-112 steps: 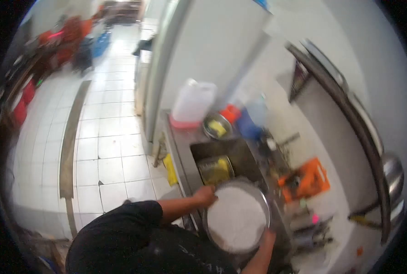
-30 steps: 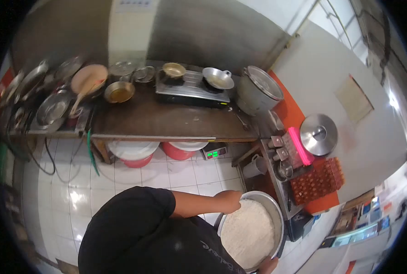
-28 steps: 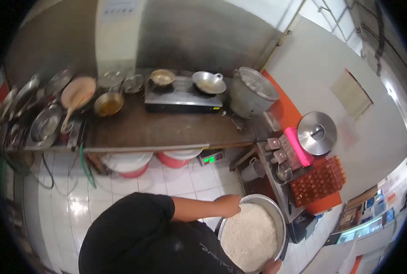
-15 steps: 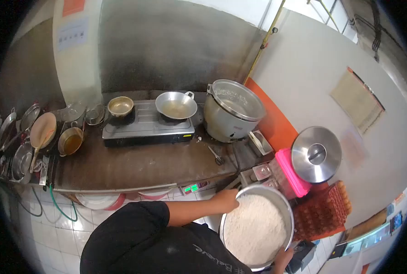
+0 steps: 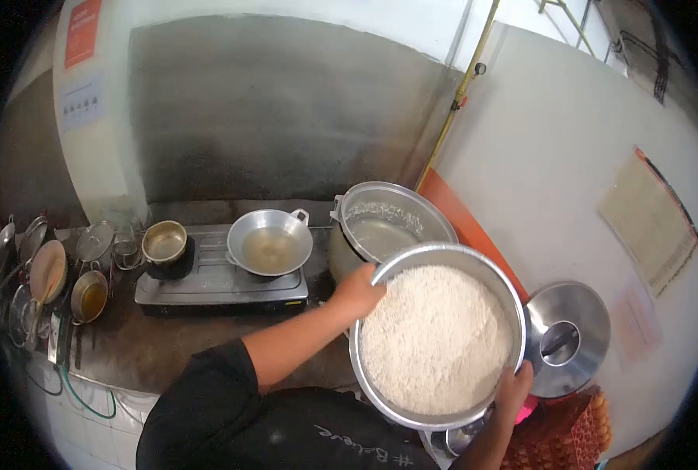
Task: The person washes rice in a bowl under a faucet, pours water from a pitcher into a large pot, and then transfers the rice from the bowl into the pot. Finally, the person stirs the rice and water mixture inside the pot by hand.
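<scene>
Lifted nearer the cooker (image 5: 341, 254) since earlier, pot (image 5: 486, 267) and all, with fingers clamped on its rim: left hand (image 5: 357, 293), then right hand (image 5: 513, 388). Could spill rice (image 5: 435, 345) through a slipping grip or bumping the cooker.

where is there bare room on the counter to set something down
In front of the stove, the counter looks bare between the pans and the left forearm. It is crowded among those pans and around the large pot and basin.
</scene>
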A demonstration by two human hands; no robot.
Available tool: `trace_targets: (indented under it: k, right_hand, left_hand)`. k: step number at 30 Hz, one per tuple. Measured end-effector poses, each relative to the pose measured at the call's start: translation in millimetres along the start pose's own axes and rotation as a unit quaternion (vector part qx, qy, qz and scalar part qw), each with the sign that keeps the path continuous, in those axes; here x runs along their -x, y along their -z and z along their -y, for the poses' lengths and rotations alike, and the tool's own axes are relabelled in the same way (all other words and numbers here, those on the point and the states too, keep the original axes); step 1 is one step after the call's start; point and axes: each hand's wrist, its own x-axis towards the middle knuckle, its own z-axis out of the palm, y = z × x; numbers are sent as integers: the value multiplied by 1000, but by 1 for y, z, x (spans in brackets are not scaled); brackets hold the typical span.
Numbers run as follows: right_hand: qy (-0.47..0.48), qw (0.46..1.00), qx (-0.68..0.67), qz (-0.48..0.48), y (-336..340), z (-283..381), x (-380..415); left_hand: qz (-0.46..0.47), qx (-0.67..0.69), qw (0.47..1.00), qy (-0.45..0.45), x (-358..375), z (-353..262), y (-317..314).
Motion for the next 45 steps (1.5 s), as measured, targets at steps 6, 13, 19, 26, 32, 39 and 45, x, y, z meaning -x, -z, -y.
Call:
trace_targets:
  k: [6, 13, 19, 26, 32, 39, 45]
  right_hand:
    - [90, 989, -113, 9, -106, 29, -158]
    - [131, 953, -247, 118, -280, 33, -347]
    - [170, 921, -212, 278, -391, 53, -430]
    - [249, 894, -152, 340, -491, 46, -473]
    - [238, 915, -97, 312, -494, 55, -455]
    - [243, 912, -245, 223, -518, 34, -445]
    - [294, 916, -238, 133, -443, 56, -442]
  left_hand:
    - [-166, -74, 976, -119, -136, -24, 19]
    - [-289, -130, 932, -174, -250, -62, 25]
    - [-289, -285, 873, -268, -288, -61, 5]
    - [-199, -406, 831, -325, -322, -34, -22]
    - [-153, -436, 813, -354, -332, -11, -27]
    - [-119, -464, 790, -383, -317, -19, -27]
    - [-95, -476, 752, -446, -303, -35, -26]
